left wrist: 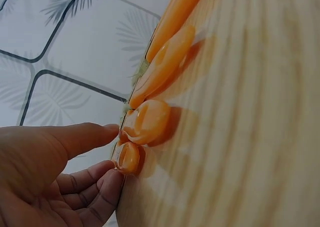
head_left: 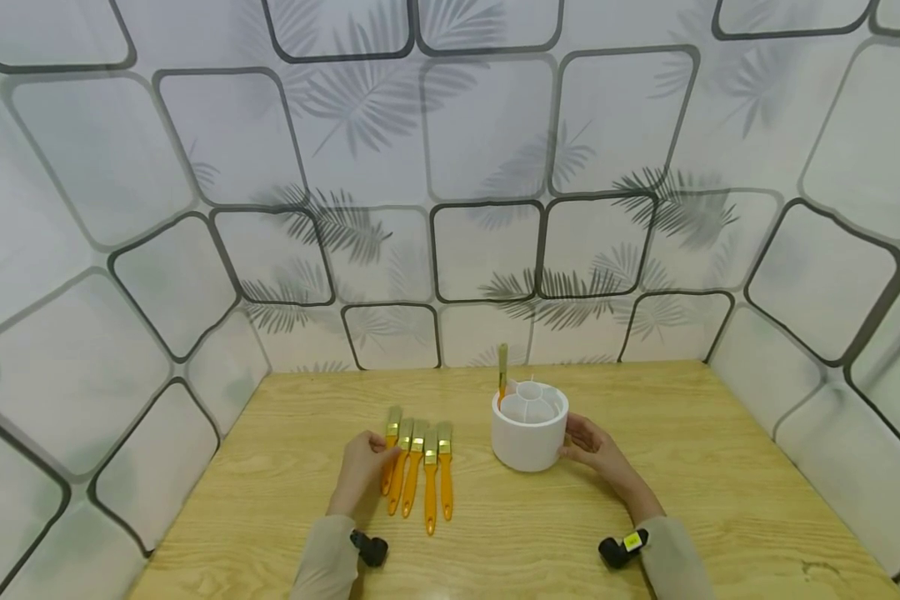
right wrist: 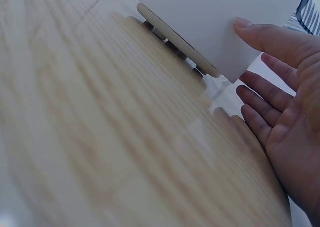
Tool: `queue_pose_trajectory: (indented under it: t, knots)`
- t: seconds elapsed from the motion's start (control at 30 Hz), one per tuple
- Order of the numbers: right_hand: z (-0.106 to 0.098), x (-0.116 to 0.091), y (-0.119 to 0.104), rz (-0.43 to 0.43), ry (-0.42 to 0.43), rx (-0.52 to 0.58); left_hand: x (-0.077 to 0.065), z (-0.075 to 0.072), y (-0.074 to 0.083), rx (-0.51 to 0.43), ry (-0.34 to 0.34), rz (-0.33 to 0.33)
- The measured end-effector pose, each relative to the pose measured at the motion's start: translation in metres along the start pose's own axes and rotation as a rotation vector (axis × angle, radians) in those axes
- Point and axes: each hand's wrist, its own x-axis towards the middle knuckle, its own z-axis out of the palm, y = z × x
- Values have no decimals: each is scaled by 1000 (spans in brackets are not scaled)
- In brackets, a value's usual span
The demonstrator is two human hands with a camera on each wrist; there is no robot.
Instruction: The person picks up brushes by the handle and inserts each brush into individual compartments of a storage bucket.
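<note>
Several paintbrushes with orange handles and pale bristles lie side by side on the wooden table. My left hand [head_left: 363,467] is at the leftmost paintbrush [head_left: 388,467], its thumb and curled fingers on either side of the handle [left wrist: 129,158]. The thumb tip is right beside the neighbouring paintbrush [left wrist: 150,122]. To the right stands a round white divided holder [head_left: 528,442], with one paintbrush [head_left: 502,367] upright in it, bristles up. My right hand [head_left: 596,450] rests at the holder's right side. Its thumb touches the white wall [right wrist: 200,22], and the other fingers extend behind it.
The light wood table [head_left: 510,533] meets a patterned backdrop [head_left: 487,250] at the back and both sides. A dark gap shows under the holder's base rim [right wrist: 175,37]. Small black devices [head_left: 371,550] are strapped on both wrists.
</note>
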Motion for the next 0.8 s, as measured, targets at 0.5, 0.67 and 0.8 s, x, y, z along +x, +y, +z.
queue_pose_trajectory:
  t: [0.5,0.67,0.8]
  knots:
    - [1,0,-3,-10,-10,16,2,0,-3,-3,7,0]
    - [1,-1,-4,-7,-11,11,3,0,-5,-2,1,1]
    - [1,-1,-3,-9,-10,3,4,0,-5,0,-5,2]
